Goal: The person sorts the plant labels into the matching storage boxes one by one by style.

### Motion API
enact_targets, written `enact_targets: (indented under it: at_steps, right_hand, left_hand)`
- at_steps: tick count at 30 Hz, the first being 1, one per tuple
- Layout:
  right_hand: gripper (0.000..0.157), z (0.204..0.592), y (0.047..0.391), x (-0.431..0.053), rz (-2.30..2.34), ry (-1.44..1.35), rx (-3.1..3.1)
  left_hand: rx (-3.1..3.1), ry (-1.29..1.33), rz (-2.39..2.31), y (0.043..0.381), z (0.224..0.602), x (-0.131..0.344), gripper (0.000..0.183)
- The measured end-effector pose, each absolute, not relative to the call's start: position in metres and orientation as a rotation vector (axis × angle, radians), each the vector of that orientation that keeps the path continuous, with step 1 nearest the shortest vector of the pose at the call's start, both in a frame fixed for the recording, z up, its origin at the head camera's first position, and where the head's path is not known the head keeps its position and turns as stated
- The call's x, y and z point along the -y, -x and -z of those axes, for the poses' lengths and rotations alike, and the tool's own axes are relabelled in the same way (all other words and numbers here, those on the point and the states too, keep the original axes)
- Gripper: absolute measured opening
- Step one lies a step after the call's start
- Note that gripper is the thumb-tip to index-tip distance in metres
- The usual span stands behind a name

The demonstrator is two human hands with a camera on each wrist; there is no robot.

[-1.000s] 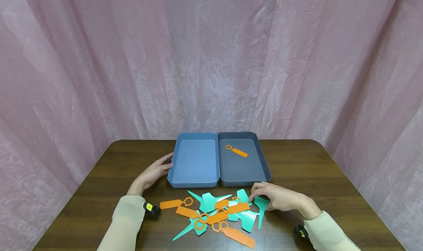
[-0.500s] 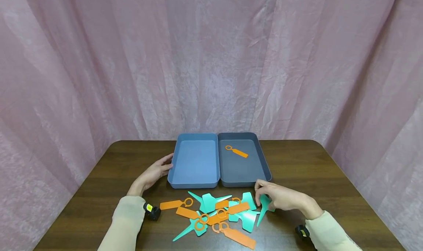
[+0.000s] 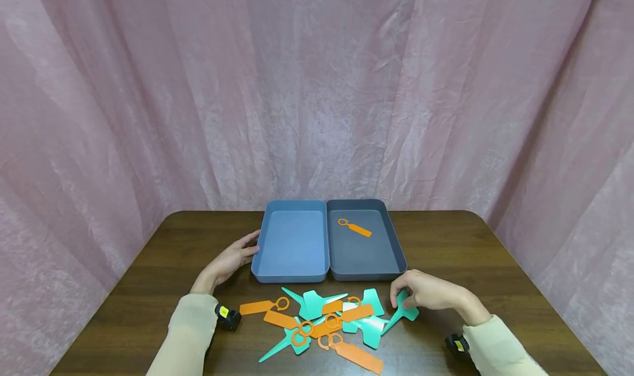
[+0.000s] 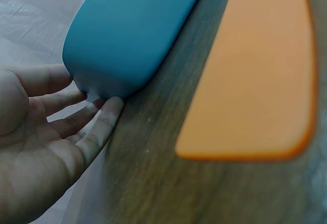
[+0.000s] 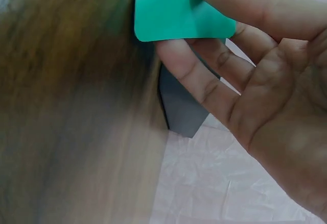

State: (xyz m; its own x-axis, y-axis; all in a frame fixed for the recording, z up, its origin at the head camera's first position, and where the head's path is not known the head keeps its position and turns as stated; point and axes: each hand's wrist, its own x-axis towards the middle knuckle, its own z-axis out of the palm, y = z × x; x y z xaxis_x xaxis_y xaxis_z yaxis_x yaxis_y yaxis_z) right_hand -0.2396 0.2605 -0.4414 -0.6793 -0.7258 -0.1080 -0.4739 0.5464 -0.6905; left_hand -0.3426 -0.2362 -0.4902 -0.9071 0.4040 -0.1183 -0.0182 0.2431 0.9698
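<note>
My right hand (image 3: 430, 291) pinches a green T-shaped plant label (image 3: 410, 313) by its head, just in front of the grey tray's right corner. In the right wrist view the thumb lies over the green plate (image 5: 176, 15) and other fingers are behind it. My left hand (image 3: 230, 261) rests its fingertips against the left side of the blue tray (image 3: 292, 246), fingers extended. To the left of the right hand spreads a mixed pile of green plant labels (image 3: 312, 303) and orange ring-ended tags (image 3: 358, 355), several overlapping.
The dark grey tray (image 3: 366, 260) stands against the blue tray's right side, with one orange tag (image 3: 359, 229) lying in it. Another orange tag (image 3: 255, 306) lies near the left wrist. A pink curtain (image 3: 317, 90) hangs behind the brown table (image 3: 183, 244).
My right hand has moved right, drawing the green plant label away from the pile and turning it so its stem points down and left. The left hand stays at the blue tray.
</note>
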Motion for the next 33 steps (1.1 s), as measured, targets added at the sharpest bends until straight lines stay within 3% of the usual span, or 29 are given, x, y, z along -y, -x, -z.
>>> enact_targets:
  at_steps: [12,33]
  right_hand:
    - [0.016,0.438,0.244,-0.268,1.158,0.935,-2.398]
    - [0.022,0.443,0.243,-0.251,1.374,0.798,-2.377]
  left_hand:
    - [-2.174,-0.347,-1.708,0.342,0.49,0.237,0.062]
    - [-2.172,-0.35,-1.703,0.341,0.489,0.236,0.062]
